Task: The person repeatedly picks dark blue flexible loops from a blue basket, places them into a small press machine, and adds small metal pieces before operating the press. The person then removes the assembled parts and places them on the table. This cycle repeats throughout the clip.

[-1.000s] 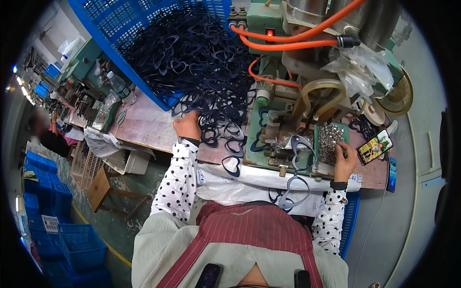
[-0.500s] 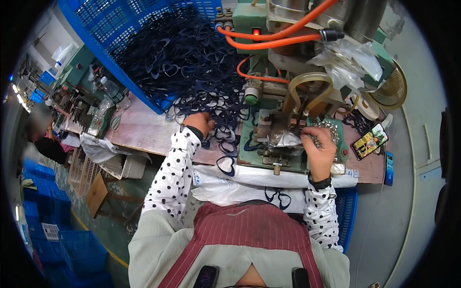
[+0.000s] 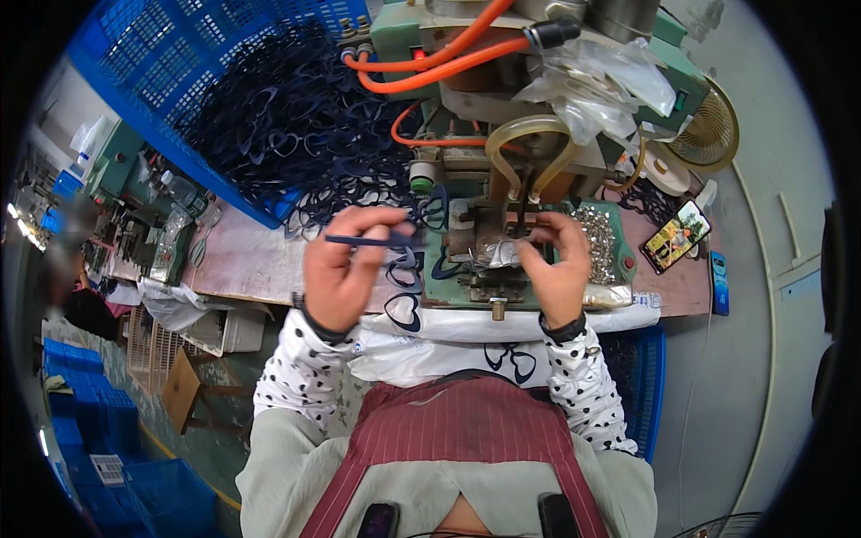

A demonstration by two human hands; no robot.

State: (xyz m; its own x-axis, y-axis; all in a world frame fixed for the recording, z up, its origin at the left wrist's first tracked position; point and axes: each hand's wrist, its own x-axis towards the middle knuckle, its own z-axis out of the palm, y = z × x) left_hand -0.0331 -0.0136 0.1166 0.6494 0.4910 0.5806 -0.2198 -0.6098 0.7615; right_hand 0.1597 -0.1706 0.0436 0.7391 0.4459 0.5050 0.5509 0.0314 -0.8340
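Note:
My left hand (image 3: 343,269) is raised above the table, left of a green press machine (image 3: 437,289). It pinches a dark blue glasses frame (image 3: 366,240), seen edge-on and slightly blurred. At the machine's work spot, the curled fingers of my right hand (image 3: 558,264) are beside a crumpled clear plastic piece (image 3: 496,254). Thumb and forefinger come close together there; anything between them is too small to make out. Small shiny metal parts (image 3: 599,235) lie in the machine's tray, just right of that hand. Several loose frames (image 3: 403,311) trail along the table between my hands.
A large blue basket (image 3: 166,117) spills a heap of dark blue frames (image 3: 296,117) at the back left. Orange hoses (image 3: 448,73) cross above the machine. A phone (image 3: 676,237) with a lit screen lies at right, before a fan (image 3: 708,125). White sacking (image 3: 448,325) lines the front edge.
My left hand has come back from the frames by the basket, lifting one frame. My right hand has shifted left from the metal parts to the work spot. The view has also shifted.

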